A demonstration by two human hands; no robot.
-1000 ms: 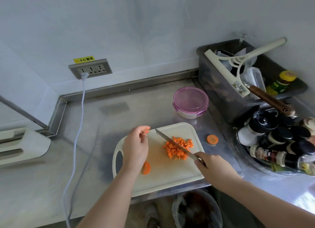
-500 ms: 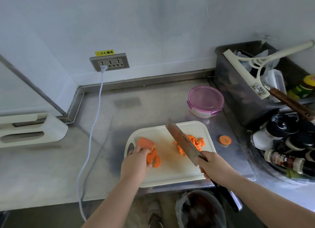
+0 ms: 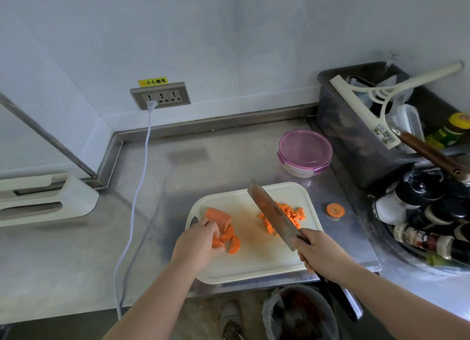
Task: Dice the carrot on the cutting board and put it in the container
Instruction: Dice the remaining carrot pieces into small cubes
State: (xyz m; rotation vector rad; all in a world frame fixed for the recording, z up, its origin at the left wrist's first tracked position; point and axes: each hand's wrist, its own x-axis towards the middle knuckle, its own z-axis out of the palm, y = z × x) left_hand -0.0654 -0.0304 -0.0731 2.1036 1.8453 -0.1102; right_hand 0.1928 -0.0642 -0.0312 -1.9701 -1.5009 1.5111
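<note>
Carrot (image 3: 218,216): orange chunk and half-round slices (image 3: 233,243) lay at cutting board's (image 3: 254,263) left end; small dice (image 3: 291,214) were heaped right.
Left hand (image 3: 198,240): fingers curled around slices.
Right hand (image 3: 318,253): gripped knife (image 3: 274,214), tilted over dice.
Container (image 3: 305,151): lidded, behind board.

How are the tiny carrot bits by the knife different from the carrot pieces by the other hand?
The diced bits are tiny cubes; the big pieces are a chunk and half-rounds. The diced bits lie loose, untouched; the left hand holds the big pieces. Both are orange, on the cutting board.
</note>
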